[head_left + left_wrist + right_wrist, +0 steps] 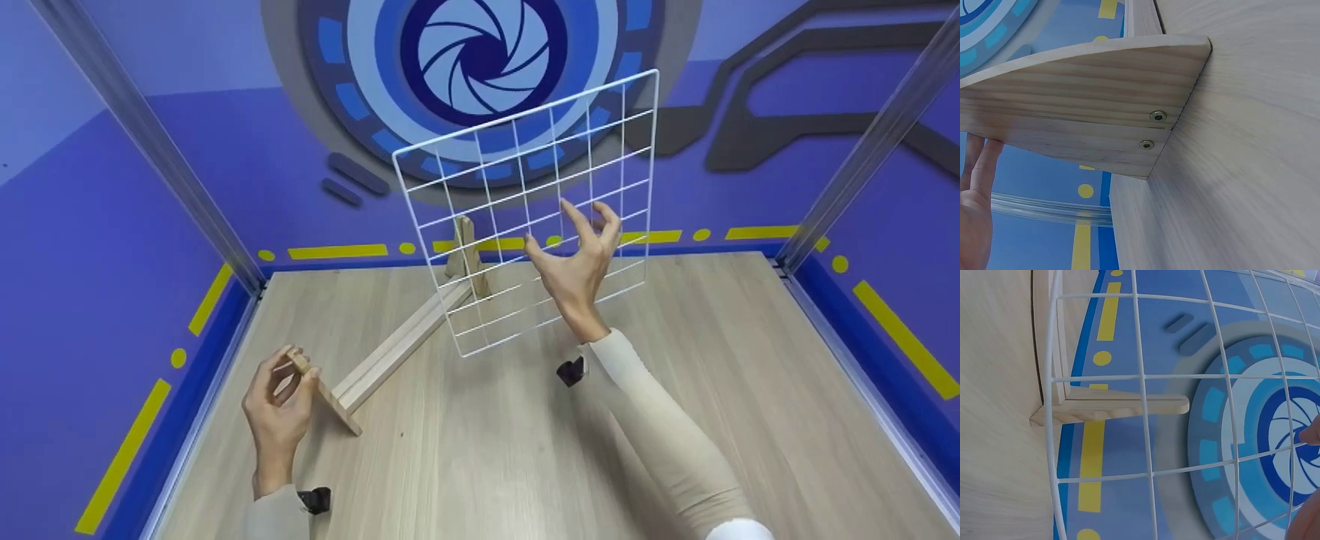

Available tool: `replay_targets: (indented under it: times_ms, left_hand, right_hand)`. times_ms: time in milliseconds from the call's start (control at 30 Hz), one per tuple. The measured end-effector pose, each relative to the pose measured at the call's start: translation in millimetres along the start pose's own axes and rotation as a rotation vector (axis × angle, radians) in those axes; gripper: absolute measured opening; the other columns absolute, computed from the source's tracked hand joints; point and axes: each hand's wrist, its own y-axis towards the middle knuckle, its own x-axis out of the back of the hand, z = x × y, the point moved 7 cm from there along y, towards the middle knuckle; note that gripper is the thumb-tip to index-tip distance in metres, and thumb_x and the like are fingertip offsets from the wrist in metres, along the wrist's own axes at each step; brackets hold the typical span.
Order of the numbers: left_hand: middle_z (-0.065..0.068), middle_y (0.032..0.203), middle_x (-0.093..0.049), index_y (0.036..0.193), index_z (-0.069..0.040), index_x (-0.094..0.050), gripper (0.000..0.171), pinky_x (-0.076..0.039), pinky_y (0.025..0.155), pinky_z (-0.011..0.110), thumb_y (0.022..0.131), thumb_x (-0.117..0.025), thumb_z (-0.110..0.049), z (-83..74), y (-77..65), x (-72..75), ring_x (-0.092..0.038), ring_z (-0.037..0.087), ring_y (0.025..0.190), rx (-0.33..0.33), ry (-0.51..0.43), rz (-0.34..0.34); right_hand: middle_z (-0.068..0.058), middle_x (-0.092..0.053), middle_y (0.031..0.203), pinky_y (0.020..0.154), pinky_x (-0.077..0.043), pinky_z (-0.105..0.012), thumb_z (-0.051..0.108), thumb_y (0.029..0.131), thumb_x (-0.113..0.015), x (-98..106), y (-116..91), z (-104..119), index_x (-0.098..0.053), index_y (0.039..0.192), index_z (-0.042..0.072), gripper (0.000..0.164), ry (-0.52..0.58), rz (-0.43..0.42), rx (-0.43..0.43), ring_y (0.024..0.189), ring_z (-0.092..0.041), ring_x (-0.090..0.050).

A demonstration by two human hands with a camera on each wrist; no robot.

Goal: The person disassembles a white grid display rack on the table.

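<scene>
A white wire grid panel [525, 113] is held up, tilted, above the table by my right hand [576, 266], whose fingers and thumb grip its wires, spread apart. Below and to the left stands a wooden stand: a long double rail [401, 345] with an upright end board at each end. My left hand [279, 409] pinches the top of the near end board [339, 409]. Two screw heads show on that board [1089, 95] in the left wrist view. Through the grid wires the far end board [1123, 406] appears in the right wrist view, partly behind them.
The wood-grain table [480, 465] carries the stand. Blue panels with yellow marks [337, 251] close off the back and both sides. Metal posts [150, 135] rise at the two back corners.
</scene>
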Motion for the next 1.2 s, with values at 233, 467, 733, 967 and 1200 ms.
replay_targets:
  times_ms: [233,467,733,967,1200]
  left_hand:
    - [0.03,0.114,-0.065,0.125,0.01,-0.061,0.048,-0.059,0.087,0.025,0.079,-0.075,0.015,-3.8,0.6,-0.7,-0.069,0.017,0.102,-0.083,0.018,-0.012]
    - [0.027,0.114,-0.066,0.124,0.011,-0.061,0.048,-0.059,0.086,0.026,0.079,-0.075,0.016,-4.5,1.3,-0.6,-0.069,0.025,0.101,-0.102,0.02,-0.017]
    - [0.031,0.113,-0.065,0.124,0.012,-0.061,0.048,-0.059,0.086,0.026,0.078,-0.074,0.017,-3.7,1.7,-0.8,-0.069,0.024,0.1,-0.11,-0.002,-0.018]
    - [0.032,0.113,-0.065,0.124,0.012,-0.061,0.048,-0.059,0.086,0.024,0.078,-0.074,0.017,-3.9,1.7,-0.4,-0.069,0.02,0.1,-0.111,-0.001,-0.02]
    - [0.031,0.113,-0.065,0.124,0.012,-0.061,0.048,-0.059,0.085,0.024,0.078,-0.074,0.016,-6.4,0.8,-1.3,-0.069,0.02,0.101,-0.12,0.017,-0.019]
  right_hand:
    - [-0.013,-0.042,0.14,0.106,-0.041,-0.04,0.038,0.07,-0.09,6,-2,-12,-0.07,0.126,0.022,0.062,-0.033,-0.014,-0.03,0.133,-0.019,-0.035]
    - [-0.014,-0.043,0.139,0.106,-0.038,-0.043,0.038,0.068,-0.091,13,-5,-23,-0.071,0.125,0.022,0.063,-0.062,-0.027,-0.046,0.133,-0.025,-0.035]
    - [-0.012,-0.043,0.138,0.102,-0.038,-0.042,0.04,0.066,-0.092,21,-12,-39,-0.072,0.125,0.02,0.065,-0.099,-0.036,-0.075,0.131,-0.029,-0.038]
    - [-0.013,-0.044,0.137,0.107,-0.032,-0.05,0.041,0.063,-0.093,28,-18,-56,-0.073,0.122,0.021,0.065,-0.161,-0.053,-0.119,0.131,-0.033,-0.035]
    - [-0.014,-0.045,0.138,0.106,-0.032,-0.048,0.042,0.062,-0.093,35,-24,-70,-0.074,0.121,0.026,0.065,-0.213,-0.072,-0.146,0.13,-0.029,-0.036]
